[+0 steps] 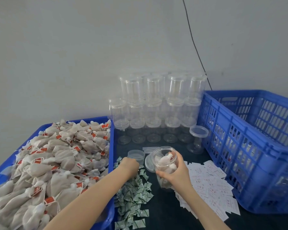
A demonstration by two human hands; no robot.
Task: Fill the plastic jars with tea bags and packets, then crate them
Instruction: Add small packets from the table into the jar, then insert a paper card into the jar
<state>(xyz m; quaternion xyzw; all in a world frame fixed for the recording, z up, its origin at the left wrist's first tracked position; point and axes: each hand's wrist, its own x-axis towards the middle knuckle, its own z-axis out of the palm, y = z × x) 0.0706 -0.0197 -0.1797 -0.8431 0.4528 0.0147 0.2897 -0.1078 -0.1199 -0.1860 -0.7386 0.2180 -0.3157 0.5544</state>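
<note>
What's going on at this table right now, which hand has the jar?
A person is filling a plastic jar. The right hand grips the open jar, tilted, with several tea bags already inside. The left hand reaches into the pile of green-and-white packets, fingers curled at it. The blue tray of tea bags sits to the left, white packets to the right, empty jars stacked behind, and the blue crate waits on the right.

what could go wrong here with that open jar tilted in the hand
The right hand holds the open jar tilted with no lid on, so the tea bags inside may slide out. The left hand, reaching into the green packets, might scatter them. The stacked empty jars nearby could topple if knocked.
</note>
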